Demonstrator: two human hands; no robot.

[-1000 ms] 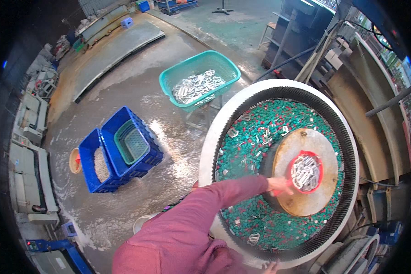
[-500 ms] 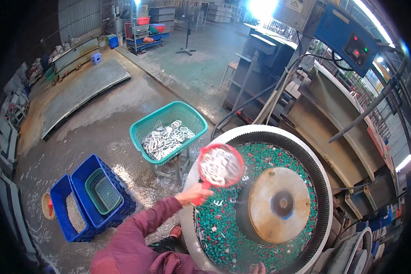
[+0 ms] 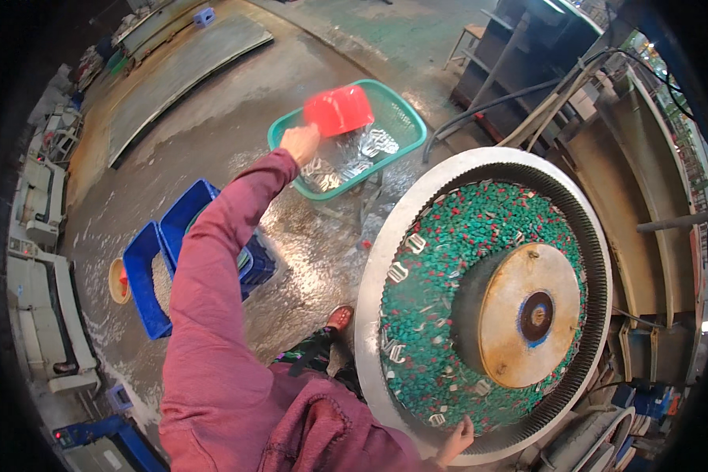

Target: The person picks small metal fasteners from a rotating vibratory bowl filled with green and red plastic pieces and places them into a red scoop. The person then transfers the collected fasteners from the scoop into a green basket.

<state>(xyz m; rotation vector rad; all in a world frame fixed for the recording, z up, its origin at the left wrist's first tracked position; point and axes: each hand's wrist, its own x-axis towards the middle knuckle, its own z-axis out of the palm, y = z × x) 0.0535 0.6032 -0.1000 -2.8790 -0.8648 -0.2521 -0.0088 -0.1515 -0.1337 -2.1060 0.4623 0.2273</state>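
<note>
My left hand (image 3: 300, 145) is closed on the handle of a red plastic scoop-like strainer (image 3: 340, 110). The strainer is tipped over, its underside up, above a green plastic basket (image 3: 414, 134). Inside the basket lie flat silvery metal buckle-like pieces (image 3: 379, 142), partly covered by the strainer. My right hand (image 3: 455, 442) is low at the near rim of a round vibrating tub (image 3: 385, 236); its fingers are stretched out and nothing shows in them. Green and red chips (image 3: 448, 236) fill the tub's ring, with several metal pieces (image 3: 398, 272) lying among them.
A rusty round cap (image 3: 511, 315) stands at the tub's centre. Blue crates (image 3: 151, 303) are on the wet floor to the left, one with pale granules, partly behind my arm. A tan bowl (image 3: 119, 281) sits beside them. Hoses (image 3: 558, 102) and metal chutes (image 3: 606, 181) flank the tub.
My left hand has carried the strainer from above the tub leftward over the green basket and turned it over; its metal pieces are no longer seen in it. My right hand shows more fully.
</note>
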